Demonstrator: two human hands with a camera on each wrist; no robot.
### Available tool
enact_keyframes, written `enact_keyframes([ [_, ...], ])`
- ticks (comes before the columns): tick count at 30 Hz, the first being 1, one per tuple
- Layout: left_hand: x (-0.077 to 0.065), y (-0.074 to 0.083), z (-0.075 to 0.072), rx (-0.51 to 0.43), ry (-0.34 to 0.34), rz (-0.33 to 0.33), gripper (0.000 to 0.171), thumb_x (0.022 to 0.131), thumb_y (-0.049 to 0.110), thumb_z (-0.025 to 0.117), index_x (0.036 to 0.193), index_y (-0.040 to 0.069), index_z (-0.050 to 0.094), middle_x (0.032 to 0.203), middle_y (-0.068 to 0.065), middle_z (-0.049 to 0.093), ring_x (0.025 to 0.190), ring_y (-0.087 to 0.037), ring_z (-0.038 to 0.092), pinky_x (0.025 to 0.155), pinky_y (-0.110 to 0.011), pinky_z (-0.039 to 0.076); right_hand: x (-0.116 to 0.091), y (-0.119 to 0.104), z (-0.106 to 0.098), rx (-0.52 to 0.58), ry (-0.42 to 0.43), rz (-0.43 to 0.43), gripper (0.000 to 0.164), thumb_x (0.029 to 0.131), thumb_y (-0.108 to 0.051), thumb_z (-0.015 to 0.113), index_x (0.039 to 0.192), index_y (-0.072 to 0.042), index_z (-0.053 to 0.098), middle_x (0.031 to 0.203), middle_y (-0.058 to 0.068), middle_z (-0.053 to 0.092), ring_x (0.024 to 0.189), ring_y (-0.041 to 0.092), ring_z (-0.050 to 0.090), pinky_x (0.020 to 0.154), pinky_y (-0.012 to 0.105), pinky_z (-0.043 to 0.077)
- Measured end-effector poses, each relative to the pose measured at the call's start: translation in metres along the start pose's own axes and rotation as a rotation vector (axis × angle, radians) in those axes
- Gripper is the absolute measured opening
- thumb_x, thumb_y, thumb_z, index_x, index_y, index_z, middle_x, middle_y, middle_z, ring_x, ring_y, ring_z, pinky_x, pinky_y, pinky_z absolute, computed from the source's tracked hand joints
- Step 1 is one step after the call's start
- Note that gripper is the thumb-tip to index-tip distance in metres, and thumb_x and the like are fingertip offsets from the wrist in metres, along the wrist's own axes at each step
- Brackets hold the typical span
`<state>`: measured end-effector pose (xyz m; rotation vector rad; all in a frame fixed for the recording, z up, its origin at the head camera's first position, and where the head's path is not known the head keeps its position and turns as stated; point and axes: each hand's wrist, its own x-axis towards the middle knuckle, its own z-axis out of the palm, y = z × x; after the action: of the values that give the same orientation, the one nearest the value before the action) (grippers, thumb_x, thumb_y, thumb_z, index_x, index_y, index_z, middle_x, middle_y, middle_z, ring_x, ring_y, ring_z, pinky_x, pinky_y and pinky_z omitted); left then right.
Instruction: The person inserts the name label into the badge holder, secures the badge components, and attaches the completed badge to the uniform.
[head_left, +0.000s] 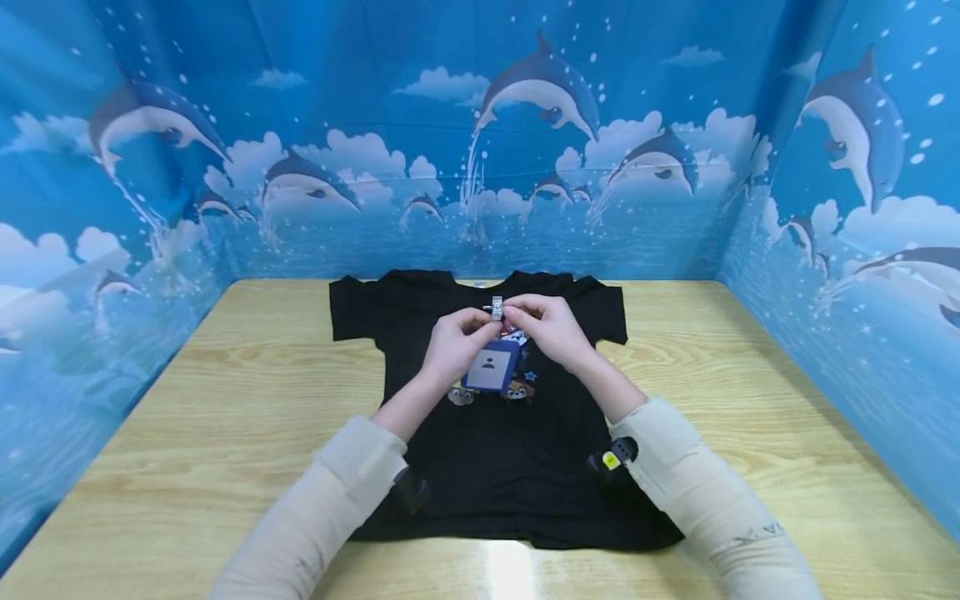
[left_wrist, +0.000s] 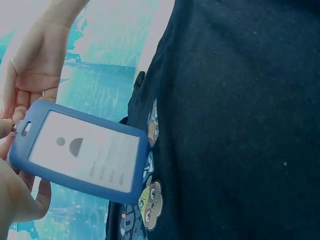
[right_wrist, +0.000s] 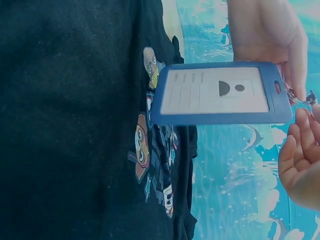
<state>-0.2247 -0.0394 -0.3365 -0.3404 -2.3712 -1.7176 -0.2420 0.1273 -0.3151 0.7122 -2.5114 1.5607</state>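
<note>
A blue-framed badge holder (head_left: pixel 491 367) hangs upright above a black T-shirt (head_left: pixel 480 467), its white card with a person symbol facing me. At its top is a small silver metal clip (head_left: pixel 497 307), which both hands meet at. My left hand (head_left: pixel 453 343) pinches the clip from the left with thumb and forefinger. From the right, my right hand (head_left: pixel 551 329) pinches it too. In the left wrist view the badge holder (left_wrist: pixel 82 152) dangles from the clip near the fingertips. The right wrist view shows the metal clip (right_wrist: pixel 299 97) linked to the holder's slot; some fingertips are cut off there.
Under the T-shirt is a wood-grain table (head_left: pixel 247 400). The shirt lies flat, sleeves spread, with cartoon prints (head_left: pixel 520 389) on its chest. A blue dolphin curtain (head_left: pixel 420 150) encloses the back and sides.
</note>
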Motion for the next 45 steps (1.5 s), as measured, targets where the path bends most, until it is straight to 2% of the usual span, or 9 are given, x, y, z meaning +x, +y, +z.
enact_keyframes([
  [9, 0.001, 0.001, -0.003, -0.066, 0.03, 0.013, 0.018, 0.087, 0.016, 0.065, 0.096, 0.002, 0.072, 0.092, -0.008, 0.069, 0.082, -0.018, 0.06, 0.071, -0.031, 0.046, -0.001, 0.002, 0.002, -0.027, 0.002, -0.044, 0.024, 0.094, -0.013, 0.055, 0.107, 0.005, 0.066, 0.091, 0.019, 0.066, 0.078, 0.017, 0.058, 0.069, 0.029, 0.046],
  [15, 0.002, 0.0, -0.003, -0.107, 0.039, -0.012, 0.018, 0.085, 0.014, 0.067, 0.096, 0.001, 0.072, 0.092, -0.009, 0.07, 0.082, -0.018, 0.062, 0.071, -0.03, 0.047, -0.002, 0.002, 0.001, -0.082, -0.009, -0.111, 0.023, 0.094, -0.014, 0.055, 0.101, 0.002, 0.069, 0.086, 0.017, 0.064, 0.08, 0.03, 0.06, 0.069, 0.031, 0.047],
  [18, 0.003, -0.001, -0.004, -0.122, 0.027, -0.019, 0.018, 0.086, 0.014, 0.067, 0.095, 0.001, 0.072, 0.091, -0.009, 0.069, 0.083, -0.019, 0.061, 0.072, -0.031, 0.047, -0.002, 0.003, 0.001, -0.085, -0.019, -0.115, 0.022, 0.094, -0.014, 0.055, 0.102, 0.001, 0.069, 0.088, 0.017, 0.064, 0.081, 0.031, 0.06, 0.07, 0.033, 0.048],
  [26, 0.002, -0.001, -0.007, -0.125, -0.004, -0.018, 0.019, 0.089, 0.017, 0.063, 0.096, 0.001, 0.07, 0.091, -0.01, 0.067, 0.084, -0.02, 0.058, 0.073, -0.032, 0.044, 0.001, -0.002, 0.002, 0.039, -0.043, 0.025, 0.027, 0.094, -0.015, 0.055, 0.11, 0.004, 0.065, 0.098, 0.018, 0.066, 0.089, 0.032, 0.062, 0.079, 0.044, 0.049],
  [29, 0.001, -0.001, -0.009, -0.12, -0.001, 0.006, 0.021, 0.09, 0.018, 0.06, 0.097, 0.001, 0.069, 0.092, -0.011, 0.067, 0.082, -0.021, 0.057, 0.073, -0.031, 0.042, 0.001, -0.003, 0.002, 0.053, -0.038, 0.063, 0.028, 0.094, -0.016, 0.056, 0.11, 0.005, 0.064, 0.098, 0.018, 0.066, 0.087, 0.027, 0.061, 0.077, 0.04, 0.049],
  [34, 0.002, -0.001, -0.012, -0.102, 0.015, 0.051, 0.024, 0.092, 0.017, 0.056, 0.098, -0.001, 0.07, 0.092, -0.012, 0.068, 0.083, -0.02, 0.059, 0.074, -0.032, 0.044, 0.001, -0.007, 0.002, 0.046, -0.036, 0.068, 0.026, 0.093, -0.017, 0.057, 0.108, 0.002, 0.065, 0.098, 0.017, 0.066, 0.085, 0.022, 0.062, 0.074, 0.037, 0.048],
  [37, 0.003, 0.001, -0.014, -0.093, 0.024, 0.085, 0.022, 0.092, 0.015, 0.058, 0.098, -0.002, 0.07, 0.093, -0.013, 0.068, 0.086, -0.021, 0.06, 0.076, -0.032, 0.046, 0.001, -0.009, 0.001, 0.05, -0.034, 0.079, 0.025, 0.092, -0.017, 0.058, 0.107, 0.002, 0.066, 0.096, 0.016, 0.066, 0.084, 0.021, 0.061, 0.072, 0.038, 0.048],
  [41, 0.004, 0.003, -0.016, -0.09, 0.032, 0.122, 0.019, 0.09, 0.012, 0.06, 0.097, -0.002, 0.071, 0.094, -0.012, 0.067, 0.088, -0.021, 0.06, 0.075, -0.032, 0.045, 0.001, -0.012, 0.001, 0.056, -0.031, 0.126, 0.023, 0.091, -0.017, 0.06, 0.103, 0.002, 0.067, 0.092, 0.013, 0.066, 0.082, 0.02, 0.058, 0.066, 0.031, 0.047],
  [45, 0.004, 0.005, -0.017, -0.085, 0.027, 0.107, 0.018, 0.09, 0.012, 0.061, 0.097, -0.001, 0.07, 0.094, -0.011, 0.067, 0.087, -0.02, 0.059, 0.072, -0.031, 0.045, 0.001, -0.014, 0.002, 0.073, -0.03, 0.167, 0.022, 0.089, -0.016, 0.062, 0.1, 0.002, 0.067, 0.09, 0.01, 0.065, 0.081, 0.02, 0.056, 0.064, 0.03, 0.046],
])
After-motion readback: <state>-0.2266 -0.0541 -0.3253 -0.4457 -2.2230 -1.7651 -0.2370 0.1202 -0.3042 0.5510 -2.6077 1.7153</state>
